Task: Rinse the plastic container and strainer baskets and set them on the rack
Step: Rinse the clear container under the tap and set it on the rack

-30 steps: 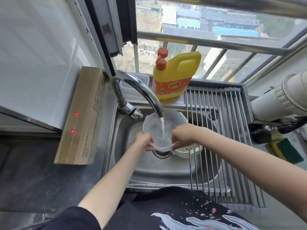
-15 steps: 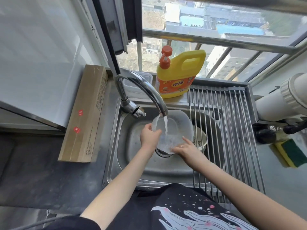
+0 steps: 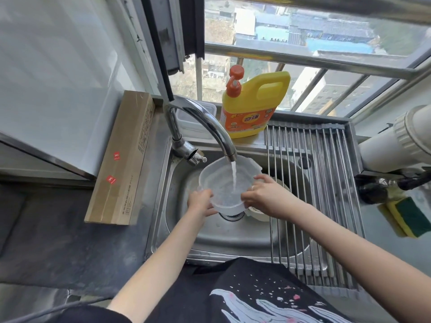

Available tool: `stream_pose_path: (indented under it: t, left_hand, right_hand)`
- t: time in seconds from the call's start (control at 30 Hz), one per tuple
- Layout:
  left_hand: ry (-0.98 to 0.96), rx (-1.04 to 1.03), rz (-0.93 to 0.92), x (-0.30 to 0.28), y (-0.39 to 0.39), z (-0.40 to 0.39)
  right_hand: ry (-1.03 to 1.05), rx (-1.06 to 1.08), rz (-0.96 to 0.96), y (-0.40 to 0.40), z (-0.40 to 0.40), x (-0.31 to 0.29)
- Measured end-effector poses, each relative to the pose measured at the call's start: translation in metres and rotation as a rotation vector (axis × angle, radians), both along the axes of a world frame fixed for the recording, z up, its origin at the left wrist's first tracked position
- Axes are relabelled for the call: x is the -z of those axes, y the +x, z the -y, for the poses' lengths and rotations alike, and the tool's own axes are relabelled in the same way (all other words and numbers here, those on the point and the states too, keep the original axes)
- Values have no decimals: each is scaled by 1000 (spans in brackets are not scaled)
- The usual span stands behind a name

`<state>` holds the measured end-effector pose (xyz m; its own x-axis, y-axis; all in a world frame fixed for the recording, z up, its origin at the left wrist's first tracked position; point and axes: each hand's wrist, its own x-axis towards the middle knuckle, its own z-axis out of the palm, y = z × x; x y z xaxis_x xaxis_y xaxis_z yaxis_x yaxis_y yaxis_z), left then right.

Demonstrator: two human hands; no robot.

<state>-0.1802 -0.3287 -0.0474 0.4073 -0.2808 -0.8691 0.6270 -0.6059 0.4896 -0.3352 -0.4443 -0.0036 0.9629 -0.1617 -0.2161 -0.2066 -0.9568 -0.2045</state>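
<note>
A clear plastic container is held over the sink under the faucet, and running water falls into it. My left hand grips its near left rim. My right hand holds its right rim with the fingers over the edge. A white strainer basket lies in the sink below my right hand, mostly hidden. The metal roll-up rack covers the right part of the sink and has nothing on it.
A yellow detergent bottle with an orange pump stands behind the sink. A long cardboard box lies on the left counter. A yellow-green sponge and a white pipe are at the right. A clear tub sits behind the faucet.
The container has turned from tilted on its side to mouth up under the water. My right hand moved from its lower edge up onto the right rim; my left hand dropped to the near rim.
</note>
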Motion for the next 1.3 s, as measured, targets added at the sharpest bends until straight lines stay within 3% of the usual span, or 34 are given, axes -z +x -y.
stream_pose_path:
  t: [0.13, 0.23, 0.37, 0.47, 0.57, 0.73, 0.83, 0.97, 1.07, 1.17, 1.3]
  left_hand:
    - [-93, -28, -174, 3, 3, 0]
    - [-89, -14, -166, 0, 7, 3]
    - [-111, 27, 65, -2, 8, 10]
    - [-6, 205, 342, 0, 9, 10]
    - [65, 269, 503, -7, 3, 11]
    - [115, 313, 663, -20, -13, 9]
    - [21, 153, 531, -5, -10, 3]
    - [-24, -23, 238, 17, -5, -8]
    - [-79, -128, 40, 18, -5, -8]
    - [-66, -76, -43, 13, -3, -9]
    - [62, 51, -119, 9, 1, -15]
  right_hand:
    - [-250, -132, -37, 2, -10, -5]
    - [-308, -150, -109, -6, -21, 4]
    - [-216, -17, -158, -15, -23, 24]
    - [-110, 112, -116, -18, -22, 38]
    - [-10, 205, -120, -16, -22, 44]
    - [-97, 297, -246, -2, -26, 43]
    - [-134, 320, -176, -2, -23, 40]
    - [-267, 192, 95, -14, -14, 41]
    - [-221, 111, 209, -20, -9, 37]
    - [-181, 66, 154, -21, -2, 25]
    - [66, 235, -30, -12, -1, 16]
